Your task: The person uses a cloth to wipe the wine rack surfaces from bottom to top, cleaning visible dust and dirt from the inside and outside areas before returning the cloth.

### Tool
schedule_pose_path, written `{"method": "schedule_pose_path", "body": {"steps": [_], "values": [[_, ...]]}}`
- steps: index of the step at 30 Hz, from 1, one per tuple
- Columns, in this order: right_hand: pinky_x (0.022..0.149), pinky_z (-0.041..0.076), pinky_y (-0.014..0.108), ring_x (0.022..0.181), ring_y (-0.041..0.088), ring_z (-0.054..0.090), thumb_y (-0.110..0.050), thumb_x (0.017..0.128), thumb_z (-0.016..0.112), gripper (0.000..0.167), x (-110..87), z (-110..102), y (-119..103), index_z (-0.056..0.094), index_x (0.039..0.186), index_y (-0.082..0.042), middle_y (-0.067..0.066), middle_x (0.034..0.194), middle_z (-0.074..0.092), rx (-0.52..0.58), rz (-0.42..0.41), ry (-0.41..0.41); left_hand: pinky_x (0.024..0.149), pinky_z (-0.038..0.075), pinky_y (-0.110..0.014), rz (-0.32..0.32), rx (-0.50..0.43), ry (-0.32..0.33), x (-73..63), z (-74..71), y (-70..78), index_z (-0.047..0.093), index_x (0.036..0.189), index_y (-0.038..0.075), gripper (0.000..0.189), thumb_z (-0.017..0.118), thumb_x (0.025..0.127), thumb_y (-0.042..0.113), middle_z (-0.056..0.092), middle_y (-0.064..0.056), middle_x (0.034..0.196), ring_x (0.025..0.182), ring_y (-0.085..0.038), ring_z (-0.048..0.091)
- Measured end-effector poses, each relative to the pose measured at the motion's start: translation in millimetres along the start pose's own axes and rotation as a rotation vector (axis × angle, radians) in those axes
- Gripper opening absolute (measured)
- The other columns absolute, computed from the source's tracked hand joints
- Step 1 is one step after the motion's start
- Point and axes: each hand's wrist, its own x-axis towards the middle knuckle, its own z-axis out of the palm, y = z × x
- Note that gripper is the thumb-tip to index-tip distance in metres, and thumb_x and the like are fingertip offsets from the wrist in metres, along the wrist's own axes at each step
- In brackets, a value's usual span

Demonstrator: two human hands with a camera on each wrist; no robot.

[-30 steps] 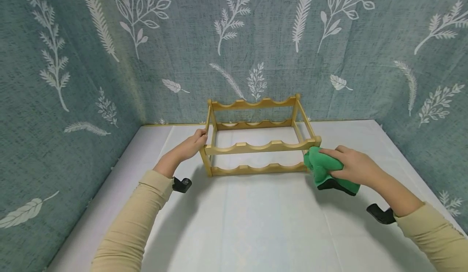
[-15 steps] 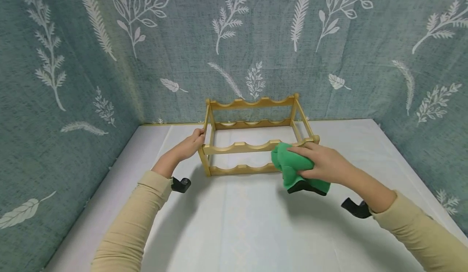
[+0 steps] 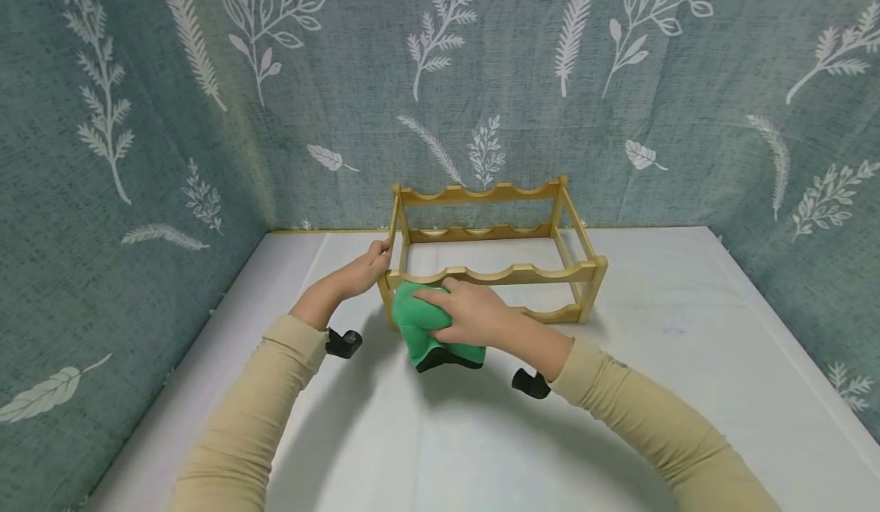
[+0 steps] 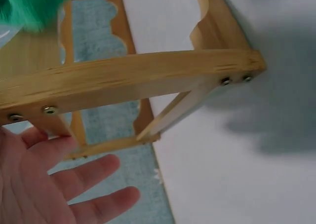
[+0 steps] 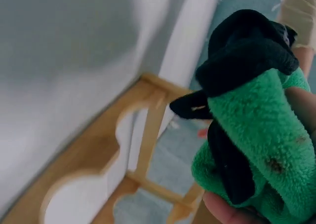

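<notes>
A light wooden wine rack [image 3: 522, 273] with scalloped rails stands at the back of the table. My left hand [image 3: 357, 271] holds the rack's left side rail; in the left wrist view the index finger bends at the wood [image 4: 148, 68] while other fingers stick out. My right hand [image 3: 474, 313] grips a bunched green cloth [image 3: 418, 317] with a black edge, at the left end of the front top rail. Cloth and hand hide part of the lower front rail. In the right wrist view the fluffy cloth [image 5: 266, 130] shows dark smudges.
A white sheet [image 3: 660, 390] covers the table. Patterned blue-green fabric [image 3: 357, 99] hangs behind it and along both sides, close behind the rack. Black wrist mounts [image 3: 344, 344] stick out from both wrists.
My right hand has moved left with the green cloth, from the rack's front right corner along the front rail to its left end. The left hand and the rack have stayed in place.
</notes>
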Motion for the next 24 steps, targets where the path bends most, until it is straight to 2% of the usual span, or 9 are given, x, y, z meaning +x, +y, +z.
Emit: {"method": "schedule_pose_path", "body": {"steps": [3,8,11,14,17,19,24], "values": [[0.053,0.042,0.026,0.069,0.012,0.051,-0.04,0.082,0.064,0.06,12.8,7.7,-10.3,0.044,0.137,-0.026,0.01,0.105,0.056,-0.019,0.003,-0.032,0.109,0.014,-0.053,-0.007,0.022,-0.042,0.1,-3.1,1.5,-0.004,0.144,-0.003,0.059,0.011,0.099,0.032,-0.003,-0.024,0.15,0.137,-0.04,0.005],[0.052,0.041,0.025,0.071,0.011,0.051,-0.039,0.082,0.063,0.059,27.2,34.3,-18.4,0.043,0.137,-0.029,0.008,0.106,0.057,-0.035,0.019,-0.152,0.108,0.014,-0.054,-0.022,0.039,-0.087,-1.2,-6.2,4.0,-0.008,0.144,-0.002,0.061,0.01,0.099,0.035,-0.003,-0.025,0.15,0.137,-0.041,0.006],[0.053,0.041,0.025,0.071,0.011,0.051,-0.037,0.082,0.063,0.058,32.8,53.6,-17.4,0.044,0.137,-0.028,0.007,0.107,0.057,-0.007,0.045,-0.218,0.108,0.017,-0.054,-0.033,0.076,-0.077,-1.6,-8.0,5.0,-0.004,0.145,0.0,0.061,0.013,0.099,0.038,0.002,-0.023,0.151,0.137,-0.04,0.011],[0.056,0.042,0.026,0.073,0.011,0.051,-0.035,0.083,0.062,0.057,37.5,66.8,-14.3,0.045,0.136,-0.027,0.007,0.108,0.058,0.023,0.093,-0.235,0.107,0.019,-0.052,-0.032,0.107,-0.059,-1.1,-10.0,6.2,0.002,0.146,0.002,0.062,0.017,0.1,0.04,0.007,-0.02,0.151,0.137,-0.038,0.016],[0.058,0.042,0.027,0.074,0.012,0.051,-0.033,0.083,0.062,0.055,40.6,68.8,-12.5,0.046,0.135,-0.025,0.008,0.106,0.058,0.024,0.11,-0.185,0.107,0.021,-0.051,-0.018,0.126,-0.044,-0.5,-11.8,5.7,0.007,0.146,0.001,0.059,0.018,0.1,0.037,0.012,-0.02,0.151,0.136,-0.038,0.018],[0.057,0.042,0.026,0.074,0.013,0.052,-0.033,0.085,0.061,0.054,41.4,64.2,-13.2,0.046,0.136,-0.023,0.009,0.105,0.057,0.019,0.088,-0.137,0.107,0.021,-0.051,-0.019,0.132,-0.042,-1.1,-12.7,4.6,0.008,0.146,0.001,0.057,0.017,0.101,0.034,0.012,-0.021,0.15,0.136,-0.038,0.018],[0.053,0.042,0.026,0.069,0.014,0.052,-0.033,0.087,0.06,0.055,40.1,35.0,-19.6,0.042,0.138,-0.02,0.013,0.105,0.056,0.051,0.055,0.004,0.107,0.021,-0.052,-0.017,0.124,-0.045,-4.0,-14.7,2.2,0.009,0.145,-0.001,0.054,0.016,0.101,0.031,0.012,-0.022,0.15,0.135,-0.04,0.018]]}}
